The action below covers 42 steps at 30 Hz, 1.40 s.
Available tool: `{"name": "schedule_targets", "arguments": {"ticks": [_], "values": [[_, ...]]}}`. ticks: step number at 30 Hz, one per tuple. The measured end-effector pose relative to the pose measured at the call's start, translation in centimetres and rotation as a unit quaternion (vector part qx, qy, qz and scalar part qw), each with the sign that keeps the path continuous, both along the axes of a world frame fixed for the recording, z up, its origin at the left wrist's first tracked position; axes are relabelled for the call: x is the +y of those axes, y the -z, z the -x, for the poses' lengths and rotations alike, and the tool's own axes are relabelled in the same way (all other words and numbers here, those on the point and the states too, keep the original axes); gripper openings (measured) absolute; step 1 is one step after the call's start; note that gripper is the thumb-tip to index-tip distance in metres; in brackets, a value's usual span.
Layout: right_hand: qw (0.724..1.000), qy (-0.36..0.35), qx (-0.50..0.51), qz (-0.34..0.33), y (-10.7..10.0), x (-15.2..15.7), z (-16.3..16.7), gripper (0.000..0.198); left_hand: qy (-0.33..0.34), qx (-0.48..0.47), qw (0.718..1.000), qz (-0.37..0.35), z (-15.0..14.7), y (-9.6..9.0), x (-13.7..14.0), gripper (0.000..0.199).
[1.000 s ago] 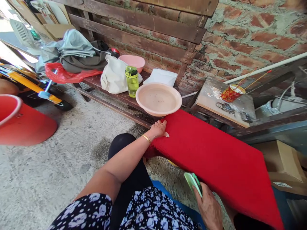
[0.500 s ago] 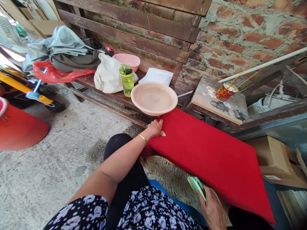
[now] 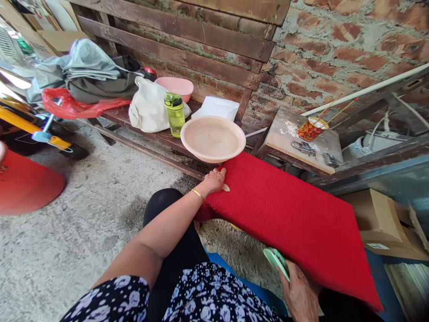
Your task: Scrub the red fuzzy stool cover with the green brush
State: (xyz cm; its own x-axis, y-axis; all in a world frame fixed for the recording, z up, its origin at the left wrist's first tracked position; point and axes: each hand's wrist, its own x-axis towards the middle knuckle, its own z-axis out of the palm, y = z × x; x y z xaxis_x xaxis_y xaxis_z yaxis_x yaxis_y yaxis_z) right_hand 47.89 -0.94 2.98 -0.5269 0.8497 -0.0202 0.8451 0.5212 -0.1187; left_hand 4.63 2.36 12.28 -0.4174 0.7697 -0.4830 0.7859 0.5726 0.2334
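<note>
A long piece of red cloth (image 3: 284, 205) lies stretched over a bench-like surface in front of me. At its left end, my left hand (image 3: 215, 180) rests on the cloth's edge, thumb apart from the fingers, wearing a gold bracelet at the wrist. In my right hand (image 3: 300, 290) is a light-green scrub brush (image 3: 276, 263), held beside the near edge of the cloth with its darker green bristles facing the cloth. Just beyond my left hand stands a pale pink basin (image 3: 213, 138) with cloudy water in it.
A wooden slatted bench (image 3: 147, 141) carries a green bottle (image 3: 174, 115), a white bag (image 3: 147, 107), a pink tub (image 3: 177, 87) and folded fabric. A small board (image 3: 284, 136) holds a red tin (image 3: 310, 129) and padlocks. Cardboard box (image 3: 382, 223) at right; red bucket (image 3: 30, 183) at left.
The view has shifted slightly, so the scene sits a little further left. Both hands keep nearly the same places, and the brush's tilt differs slightly.
</note>
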Motion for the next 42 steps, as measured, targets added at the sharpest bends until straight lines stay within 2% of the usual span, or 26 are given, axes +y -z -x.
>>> {"name": "schedule_targets", "arguments": {"ticks": [3,10,14,17,21,24,29,32,37,42], "values": [[1.000,0.013,-0.011,0.021,-0.1,0.7,0.2,0.056,0.003,0.003,1.000,0.011,-0.1,-0.4,0.0,0.089],[0.996,0.081,0.013,0.038,0.2,0.7,-4.4,0.056,0.010,0.000,1.000,0.010,-0.1,-0.7,-0.1,0.088],[0.997,0.059,0.014,0.050,-0.2,0.5,-2.9,0.056,0.009,0.002,1.000,0.003,-0.1,-0.6,-0.2,0.086],[0.996,0.072,-0.006,0.056,-0.4,1.2,-2.0,0.059,0.007,0.007,1.000,0.004,-0.2,-0.5,-0.3,0.082],[0.992,0.106,-0.011,0.069,-0.5,1.6,-3.7,0.057,0.006,0.010,1.000,0.005,-0.1,-0.4,-0.1,0.082],[0.992,0.103,-0.008,0.077,-0.7,1.1,-5.2,0.051,0.001,0.010,1.000,0.016,-0.1,-0.1,0.1,0.083],[0.995,0.078,0.014,0.053,-0.8,0.6,-4.3,0.052,0.005,0.013,1.000,0.015,0.0,0.2,0.2,0.086],[0.995,0.095,-0.005,0.031,-0.7,1.0,-4.0,0.056,0.005,0.018,1.000,0.020,0.0,0.2,0.2,0.082],[0.989,0.138,-0.049,0.036,-1.0,0.7,-6.0,0.052,0.007,0.012,1.000,0.021,0.0,0.1,0.3,0.083],[0.994,0.099,-0.034,0.045,-1.1,0.2,-5.9,0.046,0.008,0.010,1.000,0.014,0.1,0.0,0.2,0.081]]}}
